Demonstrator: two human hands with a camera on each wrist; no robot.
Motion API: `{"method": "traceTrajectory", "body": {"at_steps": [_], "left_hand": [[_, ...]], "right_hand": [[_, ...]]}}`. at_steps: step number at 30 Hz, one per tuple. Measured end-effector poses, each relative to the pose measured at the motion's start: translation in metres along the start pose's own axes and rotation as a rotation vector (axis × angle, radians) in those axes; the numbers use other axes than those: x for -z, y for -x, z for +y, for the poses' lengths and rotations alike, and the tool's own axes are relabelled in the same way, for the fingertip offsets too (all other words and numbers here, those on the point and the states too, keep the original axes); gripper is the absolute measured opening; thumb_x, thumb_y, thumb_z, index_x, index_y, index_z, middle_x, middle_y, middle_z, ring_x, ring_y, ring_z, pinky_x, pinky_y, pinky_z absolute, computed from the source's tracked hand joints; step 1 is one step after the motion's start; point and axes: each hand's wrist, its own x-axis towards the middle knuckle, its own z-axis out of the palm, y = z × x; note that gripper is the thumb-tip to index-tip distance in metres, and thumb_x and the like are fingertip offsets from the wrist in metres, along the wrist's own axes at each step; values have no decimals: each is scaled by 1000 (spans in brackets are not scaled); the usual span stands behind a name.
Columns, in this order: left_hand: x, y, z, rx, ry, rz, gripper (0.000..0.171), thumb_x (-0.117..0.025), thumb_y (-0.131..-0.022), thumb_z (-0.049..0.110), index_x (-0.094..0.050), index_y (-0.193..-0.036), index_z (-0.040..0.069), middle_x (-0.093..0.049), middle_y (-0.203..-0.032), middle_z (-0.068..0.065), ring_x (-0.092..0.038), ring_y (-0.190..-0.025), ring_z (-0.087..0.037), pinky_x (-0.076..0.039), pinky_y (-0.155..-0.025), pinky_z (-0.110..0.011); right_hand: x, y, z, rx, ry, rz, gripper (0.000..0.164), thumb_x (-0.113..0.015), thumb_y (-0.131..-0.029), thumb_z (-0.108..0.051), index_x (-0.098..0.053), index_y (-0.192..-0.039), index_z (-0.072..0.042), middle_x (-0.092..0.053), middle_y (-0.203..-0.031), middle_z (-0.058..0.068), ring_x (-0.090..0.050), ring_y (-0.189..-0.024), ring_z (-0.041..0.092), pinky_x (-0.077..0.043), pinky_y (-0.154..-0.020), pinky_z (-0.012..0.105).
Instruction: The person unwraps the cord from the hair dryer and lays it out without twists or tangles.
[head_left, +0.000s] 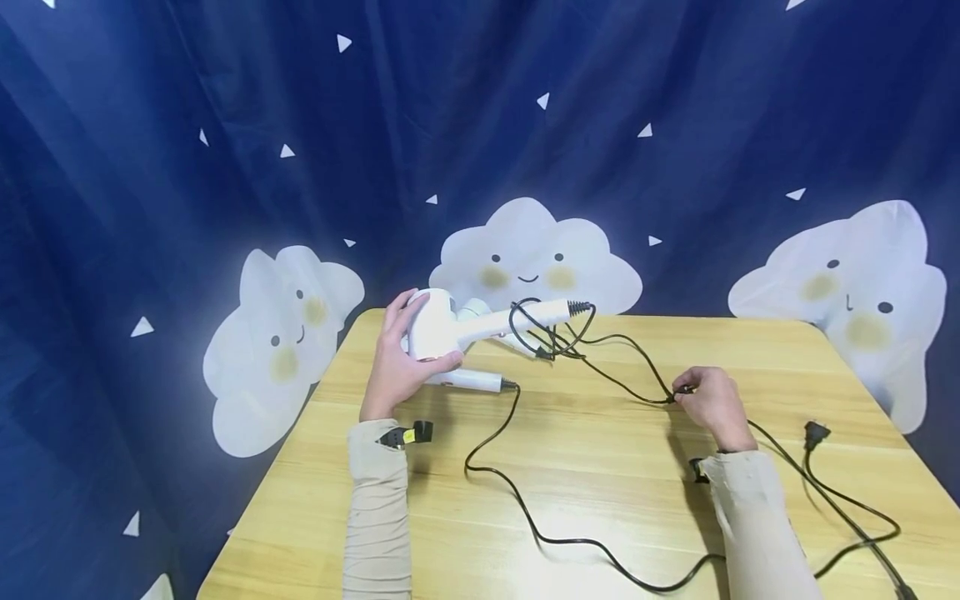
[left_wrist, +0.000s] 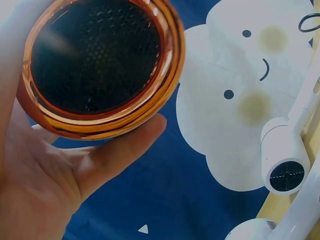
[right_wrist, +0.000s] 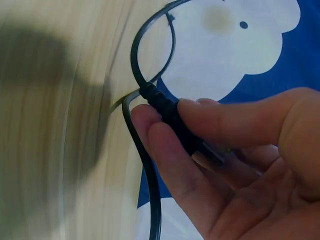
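My left hand point(head_left: 397, 362) grips a white hair dryer point(head_left: 435, 329) around its head, raised over the table's far side with the handle pointing right. In the left wrist view its round end shows a dark mesh point(left_wrist: 97, 60) inside a shiny copper-coloured rim. A black cord point(head_left: 525, 312) loops around the handle. Farther right, my right hand point(head_left: 716, 406) pinches a black plug point(right_wrist: 175, 122) between thumb and fingers, just above the tabletop. The plug's prongs are partly hidden by the fingers. Cord curves away from it in the right wrist view.
A second white hair dryer point(head_left: 472, 380) lies beneath the held one; another point(left_wrist: 282, 155) lies behind it. Black cord point(head_left: 570, 542) winds across the wooden table point(head_left: 300, 517). Another black plug point(head_left: 816, 433) stands near the right edge. A blue cloud-print curtain point(head_left: 480, 125) hangs behind.
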Motion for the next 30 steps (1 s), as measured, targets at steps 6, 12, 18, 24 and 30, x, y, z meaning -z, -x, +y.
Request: {"method": "traceTrajectory", "body": {"at_steps": [6, 12, 18, 24, 30], "left_hand": [[0, 0, 0, 22, 47, -32, 94, -98, -67, 28, -53, -149, 35, -39, -162, 2, -44, -142, -22, -39, -111, -51], [-5, -3, 3, 60, 65, -60, 93, -98, -67, 29, -54, -149, 34, -39, -160, 4, -47, -138, -24, -40, -110, -49], [-11, -5, 5, 91, 46, -92, 94, -98, -67, 33, -54, -149, 33, -39, -161, 3, -47, -139, -27, -40, -113, -53], [-16, -6, 7, 104, 2, -101, 96, -98, -65, 37, -53, -149, 31, -39, -161, 3, -42, -144, -28, -37, -116, -54], [-22, -7, 10, 101, -47, -137, 97, -97, -67, 42, -52, -151, 25, -38, -163, -3, -41, -146, -31, -36, -118, -55]], "right_hand": [[2, -2, -18, 45, -226, -110, 31, -70, -96, -10, -66, -122, 8, -75, -106, 23, -74, -85, 23, -59, -73, 34], [6, -1, -38, 59, -632, -246, 36, -69, -100, -18, -58, -125, 5, -77, -103, 4, -74, -82, 9, -62, -80, 30], [11, 2, -49, 164, -1146, -459, 12, -56, -101, 6, -52, -112, 2, -78, -107, 9, -77, -96, 16, -61, -86, 27], [18, 5, -55, 365, -1496, -717, 32, -27, -103, 16, -53, -110, -1, -73, -121, 18, -74, -112, 23, -58, -94, 28], [22, 14, -75, 514, -1712, -904, 39, -17, -101, 18, -51, -110, 0, -66, -132, 25, -68, -124, 31, -53, -105, 32]]}}
